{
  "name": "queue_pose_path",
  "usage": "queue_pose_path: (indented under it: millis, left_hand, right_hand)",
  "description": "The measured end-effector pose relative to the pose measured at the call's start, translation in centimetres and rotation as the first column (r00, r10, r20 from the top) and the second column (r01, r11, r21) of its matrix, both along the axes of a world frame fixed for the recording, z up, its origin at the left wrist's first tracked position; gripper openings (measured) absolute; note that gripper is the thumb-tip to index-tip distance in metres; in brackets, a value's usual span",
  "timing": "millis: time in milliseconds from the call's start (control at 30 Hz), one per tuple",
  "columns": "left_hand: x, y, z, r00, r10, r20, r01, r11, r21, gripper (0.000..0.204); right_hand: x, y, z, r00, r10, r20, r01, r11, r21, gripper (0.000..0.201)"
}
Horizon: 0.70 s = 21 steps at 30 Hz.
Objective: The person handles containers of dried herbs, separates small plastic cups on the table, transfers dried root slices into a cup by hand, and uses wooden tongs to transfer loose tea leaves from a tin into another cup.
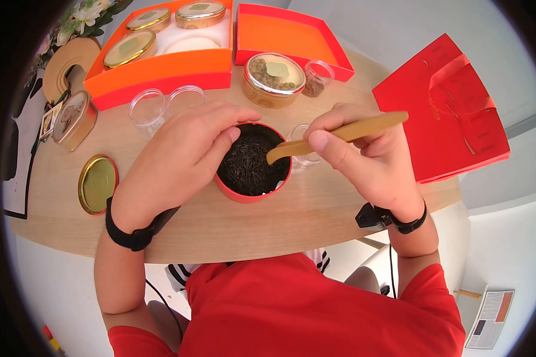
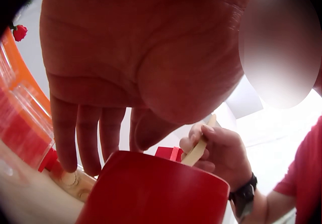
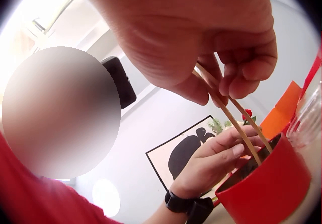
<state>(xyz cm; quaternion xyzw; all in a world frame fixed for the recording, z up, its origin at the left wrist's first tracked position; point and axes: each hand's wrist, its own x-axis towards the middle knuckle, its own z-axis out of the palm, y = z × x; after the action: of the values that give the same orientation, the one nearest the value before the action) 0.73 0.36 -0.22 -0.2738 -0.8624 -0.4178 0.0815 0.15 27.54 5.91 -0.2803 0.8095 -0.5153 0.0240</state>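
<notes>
A round red tin [image 1: 244, 194] full of dark, thin dried leaves [image 1: 251, 160] stands near the table's front. My right hand [image 1: 369, 157] pinches wooden tongs [image 1: 363, 128]; their tips reach into the tin over the leaves. In the right wrist view the two arms of the tongs [image 3: 236, 126] dip inside the tin [image 3: 271, 184]. My left hand [image 1: 187, 152] rests at the tin's left rim, thumb and fingers extended, its fingertips at the edge. The left wrist view shows the left palm [image 2: 136, 48] above the tin [image 2: 156, 194].
Clear jars [image 1: 147, 110] stand behind the left hand, another [image 1: 304, 156] right of the tin. Farther back are an oval tin [image 1: 273, 80], a small jar [image 1: 317, 80] and orange-red boxes [image 1: 161, 77]. A gold lid [image 1: 97, 184] lies left; a red bag [image 1: 441, 113] is at right.
</notes>
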Motion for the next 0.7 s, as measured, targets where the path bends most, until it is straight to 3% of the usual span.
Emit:
queue_pose_path:
  millis: [33,167,267,467,533,567,633,667,700]
  left_hand:
    - [0.0,0.0,0.0,1.000,0.004,-0.002,-0.004,1.000,-0.005,0.027]
    - [0.0,0.0,0.0,1.000,0.001,-0.009,-0.001,1.000,0.001,0.027]
    - [-0.1,0.0,-0.1,1.000,-0.003,-0.022,0.003,1.000,-0.003,0.026]
    - [-0.2,-0.1,-0.1,1.000,-0.016,-0.021,0.016,1.000,-0.018,0.026]
    - [-0.1,-0.1,-0.3,1.000,-0.003,-0.004,0.003,1.000,-0.007,0.030]
    - [0.0,-0.1,0.1,1.000,-0.002,-0.003,0.002,1.000,-0.007,0.030]
    - [0.3,-0.3,1.3,0.974,-0.050,0.222,0.033,0.996,0.077,0.049]
    - [0.5,-0.4,1.5,0.974,-0.052,0.222,0.036,0.996,0.076,0.049]
    - [0.8,-0.7,1.7,0.963,-0.106,0.248,0.092,0.994,0.067,0.069]
  right_hand:
    - [0.1,0.0,0.4,0.993,-0.049,0.105,0.044,0.998,0.053,0.013]
    - [-0.2,-0.4,0.4,0.992,-0.089,0.087,0.084,0.995,0.058,0.020]
    - [-0.2,-0.6,0.6,0.977,-0.070,0.201,0.049,0.992,0.112,0.024]
    - [0.4,-1.8,-0.7,0.988,0.014,0.151,-0.027,0.996,0.086,0.022]
    - [0.3,-1.7,-1.2,0.998,0.007,-0.064,-0.001,0.996,0.087,0.021]
    - [0.3,-1.7,-1.2,0.998,0.008,-0.062,-0.003,0.996,0.087,0.021]
    - [0.3,-1.3,-0.9,1.000,0.007,-0.001,-0.007,1.000,0.003,0.021]
    - [0.3,-1.0,-0.4,1.000,0.005,-0.001,-0.005,1.000,0.003,0.021]
    - [0.4,-0.8,0.3,0.997,-0.023,0.079,0.024,1.000,-0.001,0.020]
